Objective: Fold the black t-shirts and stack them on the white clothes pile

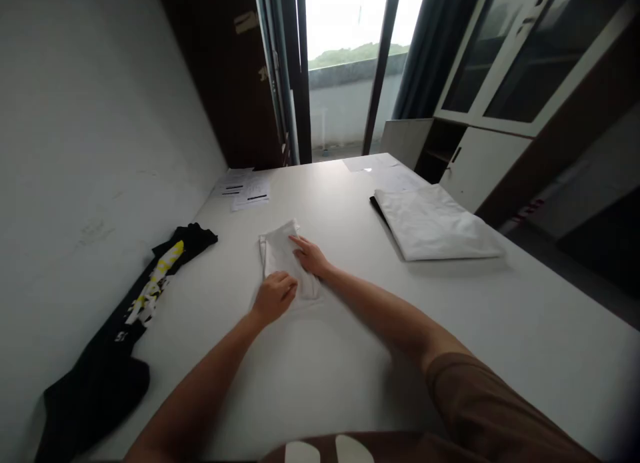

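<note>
A small folded white cloth (280,249) lies flat near the middle of the white table. My left hand (275,295) rests on its lower left part with the fingers curled together; whether they pinch any fabric is hidden. My right hand (309,255) lies over the cloth's right side, its index finger stretched out across the fabric and the fingers apart.
A black garment (110,356) with a yellow and white print lies along the table's left side by the wall. Printed papers (253,191) are at the back left. A larger folded white cloth (435,226) sits at the right, with something black under its left edge.
</note>
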Demonstrator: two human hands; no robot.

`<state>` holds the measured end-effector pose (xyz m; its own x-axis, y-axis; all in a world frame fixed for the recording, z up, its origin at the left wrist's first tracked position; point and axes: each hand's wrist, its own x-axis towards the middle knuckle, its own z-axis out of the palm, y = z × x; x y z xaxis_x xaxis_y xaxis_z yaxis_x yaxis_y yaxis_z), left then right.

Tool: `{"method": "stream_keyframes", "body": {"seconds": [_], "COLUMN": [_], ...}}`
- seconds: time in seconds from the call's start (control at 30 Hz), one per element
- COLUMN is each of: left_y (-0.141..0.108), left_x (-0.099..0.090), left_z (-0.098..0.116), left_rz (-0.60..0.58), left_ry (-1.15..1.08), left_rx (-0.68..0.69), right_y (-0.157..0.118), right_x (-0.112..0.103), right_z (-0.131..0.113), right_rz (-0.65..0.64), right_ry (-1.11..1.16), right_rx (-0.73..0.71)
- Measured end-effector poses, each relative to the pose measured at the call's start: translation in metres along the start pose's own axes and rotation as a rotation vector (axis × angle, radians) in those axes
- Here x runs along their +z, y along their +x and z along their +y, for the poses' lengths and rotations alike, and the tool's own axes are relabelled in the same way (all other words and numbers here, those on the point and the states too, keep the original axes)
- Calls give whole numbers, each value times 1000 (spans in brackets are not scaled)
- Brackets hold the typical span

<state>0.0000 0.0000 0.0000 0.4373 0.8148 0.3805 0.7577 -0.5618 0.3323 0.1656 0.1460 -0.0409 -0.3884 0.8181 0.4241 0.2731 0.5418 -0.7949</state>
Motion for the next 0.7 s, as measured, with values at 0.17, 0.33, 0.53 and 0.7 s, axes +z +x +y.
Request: {"method": "stream_keyframes", "body": {"seconds": [0.17, 0.33, 0.53, 0.7], "left_y": [-2, -2, -5, -8], "left_x": [2, 7, 15, 18], "left_z": [13, 25, 27, 45], "left_rz": [-132, -248, -211, -156], "left_ry": [37, 99, -55, -345], "left_rx": [68, 138, 116, 80], "right_y": [7, 11, 5, 1], "right_x": [-2, -2, 4, 6], "right_z": [11, 13, 3, -3], "right_rz": [36, -57, -160, -132], "right_ry": [6, -18, -126, -139], "right_rx": [147, 222, 179, 153]}}
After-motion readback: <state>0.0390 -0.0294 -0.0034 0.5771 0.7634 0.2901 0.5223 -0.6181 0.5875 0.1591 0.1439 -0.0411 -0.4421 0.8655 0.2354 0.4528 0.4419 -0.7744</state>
